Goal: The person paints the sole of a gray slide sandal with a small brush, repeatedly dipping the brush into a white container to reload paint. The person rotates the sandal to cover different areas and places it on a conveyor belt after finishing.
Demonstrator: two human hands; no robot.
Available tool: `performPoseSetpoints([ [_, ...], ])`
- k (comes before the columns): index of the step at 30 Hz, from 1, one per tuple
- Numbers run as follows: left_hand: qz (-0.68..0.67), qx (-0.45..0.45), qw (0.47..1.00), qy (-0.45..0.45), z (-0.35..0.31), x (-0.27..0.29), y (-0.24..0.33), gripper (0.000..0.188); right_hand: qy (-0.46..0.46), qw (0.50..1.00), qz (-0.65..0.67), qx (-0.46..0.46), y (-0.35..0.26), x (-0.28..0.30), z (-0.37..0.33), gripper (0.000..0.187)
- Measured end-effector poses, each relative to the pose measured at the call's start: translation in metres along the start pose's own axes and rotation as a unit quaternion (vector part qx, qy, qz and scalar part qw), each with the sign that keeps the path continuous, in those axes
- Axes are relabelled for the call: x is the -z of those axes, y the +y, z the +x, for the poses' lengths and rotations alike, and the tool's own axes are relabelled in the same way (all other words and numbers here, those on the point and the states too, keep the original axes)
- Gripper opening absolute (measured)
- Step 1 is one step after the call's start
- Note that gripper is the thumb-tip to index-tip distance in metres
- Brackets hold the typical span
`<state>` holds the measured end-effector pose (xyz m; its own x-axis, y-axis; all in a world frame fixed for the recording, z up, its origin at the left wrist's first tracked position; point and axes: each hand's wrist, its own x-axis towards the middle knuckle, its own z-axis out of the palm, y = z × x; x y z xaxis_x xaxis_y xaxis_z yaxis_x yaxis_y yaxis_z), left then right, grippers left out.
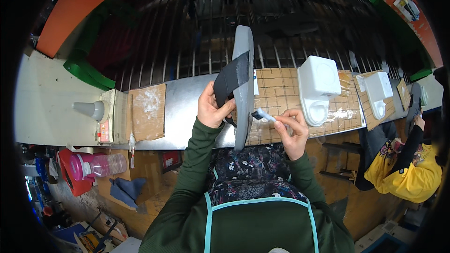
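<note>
My left hand (211,107) is closed on a sandal, gripping it at the strap side. The sandal (242,107) stands on edge, its long grey sole facing right, with a wide black strap (232,77) on the left. Pinched between the fingertips of my right hand (294,133) is a small brush (266,115) with a pale handle and dark bristles. Its bristle end points at the sole's edge, close to it; whether they touch I cannot tell. To the right of the brush stands a white plastic dispenser (318,77) with a round cup at its base.
Tape-lined cardboard (274,91) covers part of the metal bench. Beyond it runs a rack of metal rods (193,58). A second white dispenser (378,86) stands farther right, near a co-worker in yellow (405,173) holding a sandal. Left are a grey cone (89,109) and a pink-lidded bottle (101,165).
</note>
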<state>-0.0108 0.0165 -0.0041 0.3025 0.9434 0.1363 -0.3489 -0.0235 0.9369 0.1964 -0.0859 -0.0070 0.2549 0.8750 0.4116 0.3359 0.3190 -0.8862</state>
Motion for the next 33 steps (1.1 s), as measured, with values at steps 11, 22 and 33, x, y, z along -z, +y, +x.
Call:
performPoseSetpoints([
  [11,0.036,0.041,0.997,-0.06,-0.006,-0.017,0.003,0.031,0.079,0.994,-0.061,0.034,0.002,0.011,0.04,0.015],
  [22,0.113,0.037,0.988,-0.094,-0.007,-0.027,0.007,0.03,0.163,0.949,-0.245,0.114,-0.007,0.028,0.061,0.022],
  [33,0.252,-0.027,0.963,-0.094,-0.011,-0.026,0.012,0.028,0.133,0.896,-0.361,0.223,-0.019,0.043,0.059,0.028],
])
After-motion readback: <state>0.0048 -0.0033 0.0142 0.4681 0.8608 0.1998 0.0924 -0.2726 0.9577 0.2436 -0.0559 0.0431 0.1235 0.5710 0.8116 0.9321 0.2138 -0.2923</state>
